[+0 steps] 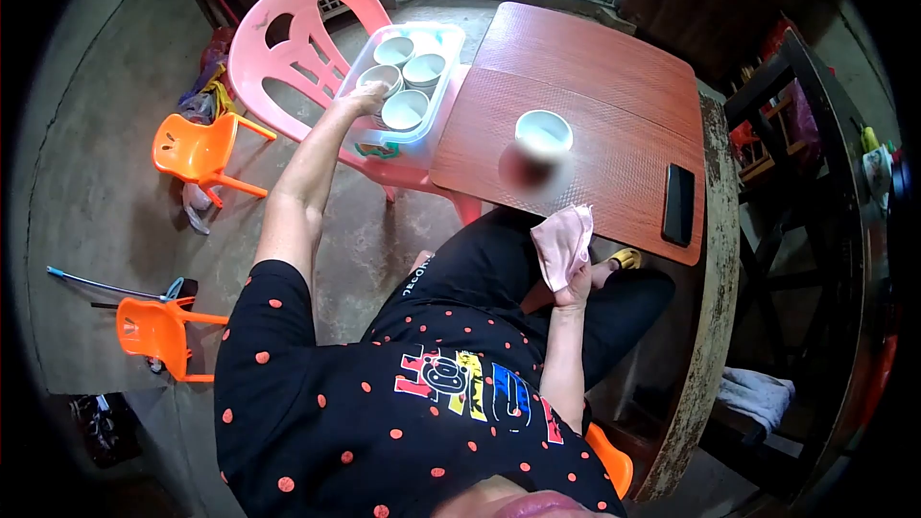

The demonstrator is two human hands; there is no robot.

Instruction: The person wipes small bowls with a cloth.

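Note:
My left hand (369, 98) reaches into a clear plastic bin (434, 125), its fingers closed at the rim of a white bowl (385, 76). Several more white bowls, some stacked, stand in the bin around it. A pink cloth (562, 242) hangs from my right hand (574, 290), which is closed on it near my lap, just off the table edge. Another white bowl (544, 132) stands alone on the brown table (595, 67); its lower side and the tabletop beside it are blurred.
A pink plastic chair (251, 67) carries the bin against the table's left side. A black phone (678, 204) lies near the table's right edge. Orange stools (197, 149) stand on the floor at left. Dark wooden furniture (801, 67) is at right.

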